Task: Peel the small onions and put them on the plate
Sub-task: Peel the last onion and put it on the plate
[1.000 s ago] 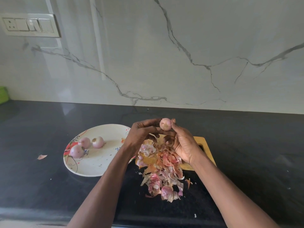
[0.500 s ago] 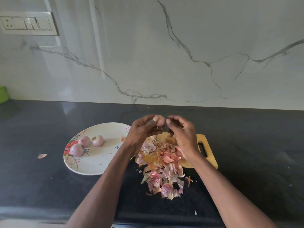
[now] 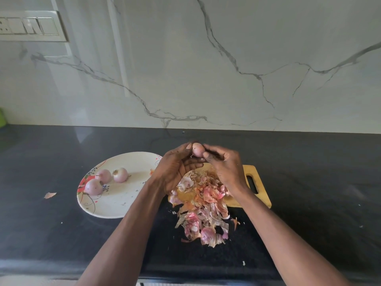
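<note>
Onion (image 3: 198,149) upright between both hands

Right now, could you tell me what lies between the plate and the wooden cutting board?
In the head view, the left hand and forearm cross between the plate and the cutting board, alongside the peel pile's left edge.

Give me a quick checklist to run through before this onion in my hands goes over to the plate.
1. Onion held securely: ok, the left hand and right hand both pinch it above the peel pile.
2. Onion fully peeled: cannot tell, a scrap of skin seems to hang at its underside and fingers hide part of it.
3. Room on the plate: ok, three peeled onions sit at its left part, with bare surface beside them.
4. Path to the plate: ok, it lies just left of the hands with nothing between.
5. Peels kept off the plate: not ok, a small scrap lies near its right edge.
</note>
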{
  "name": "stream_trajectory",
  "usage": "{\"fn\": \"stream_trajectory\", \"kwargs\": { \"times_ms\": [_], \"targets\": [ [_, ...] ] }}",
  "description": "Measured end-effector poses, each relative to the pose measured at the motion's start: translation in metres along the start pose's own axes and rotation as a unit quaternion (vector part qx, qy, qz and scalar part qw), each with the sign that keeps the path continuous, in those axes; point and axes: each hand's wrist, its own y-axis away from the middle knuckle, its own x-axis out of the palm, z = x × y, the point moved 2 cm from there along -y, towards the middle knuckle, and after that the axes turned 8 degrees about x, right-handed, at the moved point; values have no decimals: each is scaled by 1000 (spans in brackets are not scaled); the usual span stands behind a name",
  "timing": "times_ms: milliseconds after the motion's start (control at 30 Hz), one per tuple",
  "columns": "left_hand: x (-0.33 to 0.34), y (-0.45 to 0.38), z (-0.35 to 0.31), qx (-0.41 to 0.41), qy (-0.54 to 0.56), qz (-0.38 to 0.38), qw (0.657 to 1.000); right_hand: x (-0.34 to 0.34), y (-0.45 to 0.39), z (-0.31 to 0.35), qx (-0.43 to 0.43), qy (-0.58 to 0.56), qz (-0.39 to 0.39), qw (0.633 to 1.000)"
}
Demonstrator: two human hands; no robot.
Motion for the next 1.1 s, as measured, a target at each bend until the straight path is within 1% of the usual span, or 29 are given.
{"fn": "stream_trajectory", "kwargs": {
  "times_ms": [133, 267, 500, 567, 700, 800, 967, 1100],
  "targets": [
    [-2, 0, 0, 3, -13, -18, 1000, 2, 3, 0, -71, 83, -43, 993],
    [-2, 0, 0, 2, -14, -19, 1000, 3, 5, 2, -126, 98, -52, 986],
    [0, 1, 1, 9, -46, -18, 999, 4, 10, 11, -126, 115, -41, 984],
    [-1, 0, 2, 9, -59, -30, 998, 4, 11, 13, -108, 118, -38, 986],
    [-1, -1, 6, 22, -76, -42, 996, 4, 9, 10, -17, 105, -36, 994],
    [1, -1, 9, 43, -106, -40, 993, 3, 7, 10, 26, 94, -33, 995],
    [-2, -2, 10, 48, -101, -46, 993, -1, 7, 10, 72, 47, -37, 996],
    [-3, -2, 11, 48, -115, -45, 991, 1, 9, 16, 120, -31, -7, 992]
  ]
}}
